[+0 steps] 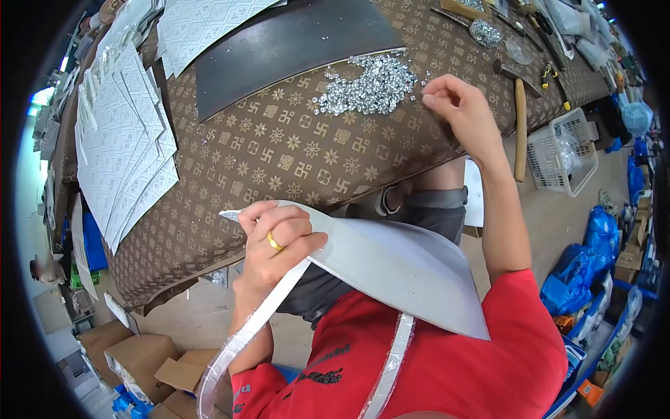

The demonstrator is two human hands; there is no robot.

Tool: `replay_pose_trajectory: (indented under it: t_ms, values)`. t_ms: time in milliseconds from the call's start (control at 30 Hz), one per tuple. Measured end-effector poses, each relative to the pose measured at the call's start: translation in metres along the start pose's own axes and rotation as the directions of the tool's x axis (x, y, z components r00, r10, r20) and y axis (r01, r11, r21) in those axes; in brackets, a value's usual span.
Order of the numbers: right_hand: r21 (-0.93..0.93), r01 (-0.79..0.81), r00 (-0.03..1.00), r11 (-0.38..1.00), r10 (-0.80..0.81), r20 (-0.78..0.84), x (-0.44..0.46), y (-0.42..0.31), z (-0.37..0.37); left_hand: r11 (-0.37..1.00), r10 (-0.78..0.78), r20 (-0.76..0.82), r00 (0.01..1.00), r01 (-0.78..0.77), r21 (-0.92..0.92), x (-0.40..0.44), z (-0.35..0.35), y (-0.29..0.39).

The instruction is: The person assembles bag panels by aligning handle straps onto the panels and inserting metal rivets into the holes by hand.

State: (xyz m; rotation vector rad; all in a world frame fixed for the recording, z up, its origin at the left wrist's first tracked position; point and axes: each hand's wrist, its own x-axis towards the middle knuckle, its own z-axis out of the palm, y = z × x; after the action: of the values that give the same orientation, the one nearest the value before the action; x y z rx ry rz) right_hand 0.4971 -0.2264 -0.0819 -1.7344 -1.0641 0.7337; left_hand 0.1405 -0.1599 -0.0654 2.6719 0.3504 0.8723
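Note:
My left hand [279, 241], with a gold ring on one finger, is closed around one end of a curved, pale grey-white sheet [398, 262]. The sheet slants across my lap toward my right arm. From under that hand a narrow white strip with clear film [255, 325] hangs down, and a similar strip [396, 359] lies over my red shirt. Just above the table, my right hand [460, 108] has thumb and forefinger pinched together. Whatever may be between those fingertips is too small to make out. Beside them lies a heap of small shiny silvery pieces [370, 87].
A dark flat sheet [293, 49] lies on the brown patterned tablecloth [279, 150] behind the heap. Stacks of patterned white sheets [125, 146] cover the left side. A wooden-handled hammer [520, 129] rests at right, above a white basket [564, 153]. Cardboard boxes [139, 359] stand lower left.

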Motion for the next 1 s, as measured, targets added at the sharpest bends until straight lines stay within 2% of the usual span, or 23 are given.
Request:
replay_pose_trajectory:
  t_ms: [33,167,300,333,433,600,733,800,833,867,900,933,967,1000]
  values:
    - [-0.184,0.023,0.991,0.983,-0.047,-0.128,0.005,0.01,-0.004,1.0,0.021,-0.01,1.0,-0.021,0.01,-0.001,0.002,-0.002]
    - [-0.312,0.067,0.964,0.948,-0.142,-0.225,0.011,0.015,-0.002,0.998,0.064,-0.006,0.998,-0.064,0.017,-0.004,0.0,-0.002]
    - [-0.366,0.018,0.947,0.93,-0.133,-0.291,0.019,0.014,-0.006,0.999,0.046,0.014,0.999,-0.046,0.016,-0.007,-0.001,-0.003]
    - [-0.364,0.02,0.948,0.931,-0.134,-0.29,0.022,0.017,-0.005,0.999,0.034,0.023,0.999,-0.035,0.017,-0.007,-0.002,-0.002]
    - [-0.515,0.138,0.936,0.846,-0.281,-0.21,0.028,0.025,-0.003,0.998,0.037,0.02,0.999,-0.038,0.056,-0.003,-0.001,0.0]
    - [-0.475,0.1,0.936,0.874,-0.245,-0.254,0.025,0.023,-0.007,0.996,0.027,0.003,1.0,-0.027,0.081,-0.002,0.001,0.001]
    - [-0.364,0.015,0.932,0.931,-0.145,-0.332,0.01,0.01,-0.008,0.996,0.052,-0.024,0.998,-0.05,0.08,-0.005,0.004,-0.003]
    - [0.06,0.053,0.983,0.997,-0.042,-0.178,-0.002,-0.003,0.0,0.994,0.059,-0.035,0.998,-0.056,0.09,-0.007,0.005,-0.005]
    - [0.276,0.036,0.996,0.96,-0.013,-0.083,-0.01,-0.009,0.005,0.994,0.069,-0.045,0.997,-0.065,0.09,-0.008,0.006,-0.004]
    - [0.291,0.029,0.997,0.956,-0.008,-0.073,-0.02,-0.016,0.013,0.993,0.077,-0.052,0.996,-0.072,0.09,-0.009,0.005,-0.004]
    - [0.417,-0.088,0.983,0.904,0.012,0.182,-0.032,-0.023,0.025,0.993,0.065,-0.033,0.997,-0.061,0.097,-0.008,0.004,-0.002]
    - [0.507,-0.239,0.904,0.828,-0.001,0.428,-0.041,-0.028,0.037,0.989,0.095,-0.048,0.994,-0.089,0.115,-0.005,0.002,0.001]
    - [0.525,-0.274,0.894,0.806,0.012,0.448,-0.05,-0.031,0.051,0.985,0.119,-0.055,0.991,-0.111,0.13,-0.005,-0.001,0.006]
    - [0.504,-0.376,0.806,0.777,0.006,0.591,-0.057,-0.034,0.063,0.98,0.146,-0.064,0.987,-0.135,0.147,-0.006,-0.004,0.009]
